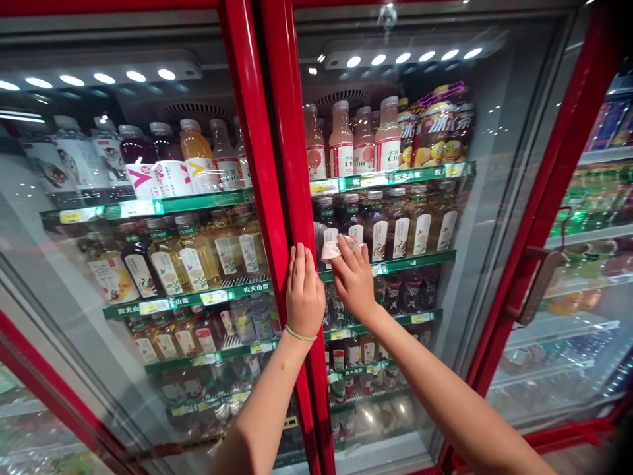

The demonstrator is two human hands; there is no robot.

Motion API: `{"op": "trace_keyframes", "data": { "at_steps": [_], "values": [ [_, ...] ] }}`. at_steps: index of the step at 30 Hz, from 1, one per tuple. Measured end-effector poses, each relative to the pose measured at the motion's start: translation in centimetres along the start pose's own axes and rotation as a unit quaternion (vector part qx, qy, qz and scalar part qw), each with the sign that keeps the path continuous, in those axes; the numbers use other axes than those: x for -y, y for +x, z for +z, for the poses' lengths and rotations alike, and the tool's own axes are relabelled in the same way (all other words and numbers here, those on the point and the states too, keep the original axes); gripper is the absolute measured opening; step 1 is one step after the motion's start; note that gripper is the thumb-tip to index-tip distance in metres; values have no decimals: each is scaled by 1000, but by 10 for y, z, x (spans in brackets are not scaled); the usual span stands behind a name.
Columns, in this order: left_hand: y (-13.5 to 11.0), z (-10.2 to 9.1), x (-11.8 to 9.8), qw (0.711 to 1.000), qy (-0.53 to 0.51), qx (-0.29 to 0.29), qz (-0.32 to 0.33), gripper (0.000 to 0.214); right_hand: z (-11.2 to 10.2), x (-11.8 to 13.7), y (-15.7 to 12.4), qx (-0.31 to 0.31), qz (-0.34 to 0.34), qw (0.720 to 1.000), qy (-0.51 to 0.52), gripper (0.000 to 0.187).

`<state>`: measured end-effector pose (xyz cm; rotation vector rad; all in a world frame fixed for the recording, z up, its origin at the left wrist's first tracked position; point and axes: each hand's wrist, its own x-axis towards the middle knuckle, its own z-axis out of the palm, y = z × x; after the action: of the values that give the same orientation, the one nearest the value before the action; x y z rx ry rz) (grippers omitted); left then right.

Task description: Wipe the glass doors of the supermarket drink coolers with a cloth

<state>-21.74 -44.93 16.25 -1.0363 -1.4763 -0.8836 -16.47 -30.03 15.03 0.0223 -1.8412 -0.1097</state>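
Observation:
My left hand [305, 290] lies flat on the red door frame [297, 218], fingers stretched upward and close together, with nothing in it. A thin band circles that wrist. Just to the right, my right hand [355, 280] presses a pale, crumpled wipe [330, 251] against the glass of the right door [499, 218]. Part of the wipe sticks out left of the fingers; the rest is hidden under them. Behind the glass, dark tea bottles [380, 227] stand on a shelf at the height of this hand.
Left of my hands is another glass door [44, 264] with shelved drinks behind it. A dark handle [537, 284] sits on the red frame at the right. Pink drink bottles [341, 138] fill the upper shelf. More shelves with bottles show at the far right.

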Motion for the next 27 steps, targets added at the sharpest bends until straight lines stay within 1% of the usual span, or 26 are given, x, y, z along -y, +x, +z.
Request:
{"op": "trace_keyframes", "data": {
  "at_steps": [2, 4, 5, 6, 8, 9, 10, 11, 13, 15, 17, 18, 20, 22, 25, 27],
  "values": [
    [0, 0, 1, 1000, -11, 2, 0, 79, 3, 3, -7, 11, -35, 999, 16, 41],
    [-1, 0, 1, 1000, -11, 1, 2, 78, 5, -4, -17, 10, -85, 996, 24, 38],
    [-1, 0, 1, 1000, -9, -2, 3, 77, 5, -9, -22, -2, -95, 995, 21, 36],
    [-1, 1, 1, 1000, -8, -5, 4, 77, 5, -15, -24, -25, -88, 996, 10, 34],
    [-1, 2, 0, 1000, -10, -9, 7, 77, 4, -23, -24, -96, -36, 994, -40, 28],
    [-1, 2, 0, 1000, -12, -11, 9, 77, 4, -25, -21, -130, -10, 989, -73, 26],
    [-1, 2, 0, 1000, -15, -12, 12, 78, 5, -25, -17, -153, 5, 983, -105, 24],
    [-1, 2, 0, 1000, -17, -12, 16, 78, 7, -23, -13, -163, 1, 978, -132, 22],
    [-1, 1, 1, 999, -21, -12, 24, 78, 12, -14, -8, -146, -50, 976, -151, 19],
    [-1, -1, 3, 999, -27, -10, 28, 78, 17, -5, -12, -123, -97, 979, -128, 20],
    [0, -3, 4, 999, -37, -7, 28, 75, 18, 1, -23, -102, -107, 985, -85, 28],
    [0, -4, 4, 999, -41, -6, 26, 74, 16, 2, -30, -81, -110, 989, -64, 34],
    [1, -4, 1, 999, -41, -8, 21, 72, 10, -1, -40, -36, -132, 990, -30, 41],
    [0, -1, -3, 999, -33, -22, 10, 70, 2, -8, -42, -11, -179, 984, -7, 38],
    [-1, 8, -11, 998, -24, -54, -24, 67, -6, -21, -31, -9, -261, 965, 19, 27],
    [-3, 14, -13, 995, -32, -83, -49, 63, -8, -28, -21, -13, -295, 955, 26, 22]
  ]
}}
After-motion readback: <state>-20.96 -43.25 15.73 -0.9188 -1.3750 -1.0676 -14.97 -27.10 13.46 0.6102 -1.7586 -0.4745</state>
